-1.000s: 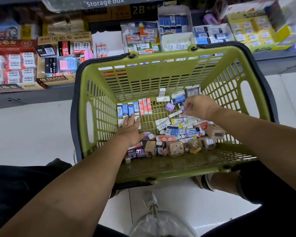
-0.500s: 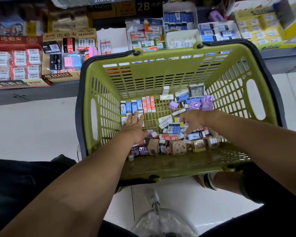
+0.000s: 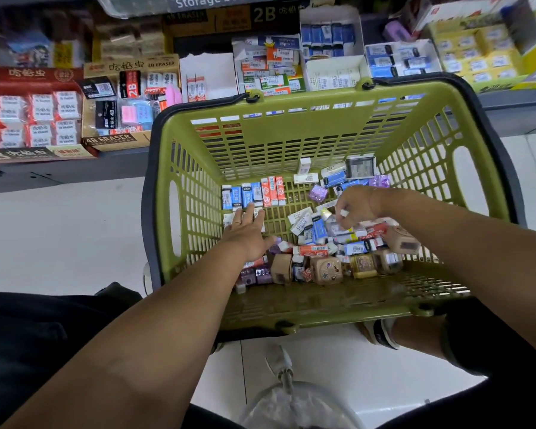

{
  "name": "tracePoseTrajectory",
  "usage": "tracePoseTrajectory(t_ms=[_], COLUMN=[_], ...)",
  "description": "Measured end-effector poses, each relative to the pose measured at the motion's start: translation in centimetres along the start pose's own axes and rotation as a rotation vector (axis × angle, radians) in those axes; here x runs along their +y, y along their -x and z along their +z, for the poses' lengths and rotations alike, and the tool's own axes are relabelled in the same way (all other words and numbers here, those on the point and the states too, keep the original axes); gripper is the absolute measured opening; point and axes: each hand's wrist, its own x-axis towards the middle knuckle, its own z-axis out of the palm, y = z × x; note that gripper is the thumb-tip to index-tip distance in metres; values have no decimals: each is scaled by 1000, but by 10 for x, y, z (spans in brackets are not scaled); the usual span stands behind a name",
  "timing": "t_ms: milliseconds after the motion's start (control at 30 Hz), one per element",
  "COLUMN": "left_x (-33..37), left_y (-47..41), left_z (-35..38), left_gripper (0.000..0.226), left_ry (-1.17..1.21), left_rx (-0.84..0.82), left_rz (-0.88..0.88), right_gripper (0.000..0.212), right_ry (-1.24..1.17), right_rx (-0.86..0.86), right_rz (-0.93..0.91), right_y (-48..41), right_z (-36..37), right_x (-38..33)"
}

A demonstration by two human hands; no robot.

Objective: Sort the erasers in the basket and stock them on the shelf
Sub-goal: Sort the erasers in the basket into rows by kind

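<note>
Few erasers are sorted so far: one short row of sleeved rectangular erasers point(image 3: 252, 193), blue-and-white on the left and red-and-white on the right, stands side by side on the basket floor near the far-left corner. The bulk lies in a jumbled pile of mixed erasers point(image 3: 328, 239) across the centre & right: white, blue and red sleeves, purple blocks, tan cube-shaped ones along the near wall. All of it sits in the olive-green slotted plastic basket with dark rim point(image 3: 291, 317), on the pale floor.

Left hand point(image 3: 246, 233) lies flat, fingers straight, on a few white erasers just below the row. Right hand point(image 3: 355, 207) is over the pile, fingers curled, pinching what looks like a small white eraser point(image 3: 344, 213).

Beyond the basket, the grey store shelf point(image 3: 59, 176) carries cardboard display boxes of erasers; a white display box point(image 3: 209, 72) holds only two red ones, so there's room.

Est.: sorting is at an early stage, most of the pile left to group. Shelf stocking of these doesn't look started.
</note>
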Motion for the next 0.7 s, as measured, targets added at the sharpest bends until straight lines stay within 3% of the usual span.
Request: tracePoseTrajectory(t_ms=[67,133,233,333,400,500,700], left_x=[4,13,34,42,32,7,4], left_y=[-1,0,1,0,-2,-2,-4], left_z=[-2,-8,-23,-34,-35,-29,-16], left_gripper=[69,60,50,27,21,38,27], left_ry=[70,239,867,1428,1527,1473,1346], left_rx=[110,272,256,169,275,412,307], left_rz=[-5,29,38,-84,-201,-404,-465], right_gripper=[19,15,14,11,9,19,37], right_ry=[-50,-273,-703,-815,-817,-906,-1248], right_rx=[62,175,260,235,211,197,122], right_rz=[8,4,-36,-80,-89,-4,168], right_y=[5,9,9,-2,-12,-28,-42], right_z=[-19,-34,-33,-13,-1,12,23], right_x=[1,-5,-36,-77,-96,-105,-97])
